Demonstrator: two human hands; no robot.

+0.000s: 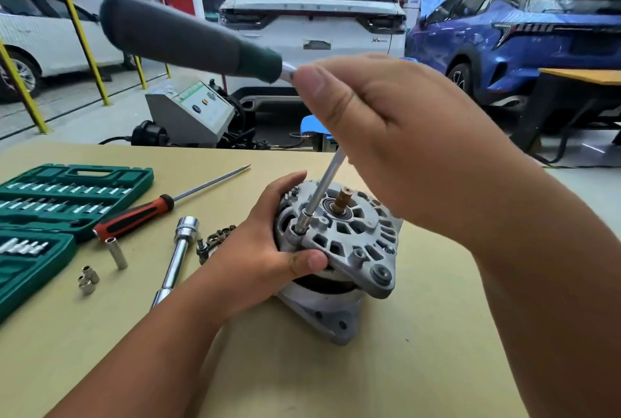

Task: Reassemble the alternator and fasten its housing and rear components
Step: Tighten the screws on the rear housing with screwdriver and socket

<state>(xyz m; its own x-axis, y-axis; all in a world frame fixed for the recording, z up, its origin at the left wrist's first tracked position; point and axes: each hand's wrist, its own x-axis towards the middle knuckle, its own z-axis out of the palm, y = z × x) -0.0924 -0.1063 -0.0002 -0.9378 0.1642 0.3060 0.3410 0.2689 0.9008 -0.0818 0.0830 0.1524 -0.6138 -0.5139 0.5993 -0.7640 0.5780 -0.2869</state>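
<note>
Close on the tan tabletop [302, 367], the left hand [268, 249] curls round the alternator [353, 242], thumb on the housing rim. It stands right of centre, its axis near upright, coppery shaft stub tilted slightly away. Above, the right hand [386, 135] pinches a socket driver [324, 189], tip seated on a housing bolt, its grey-green handle slanting up-left across the view. Leftward lie a chrome extension bar [178, 256], loose sockets [88, 279], a red-black screwdriver [134, 219] and an open green tool case [67, 189]. Beyond stand a grey machine [191, 111], a white car [312, 14] and a blue car [504, 34].
</note>
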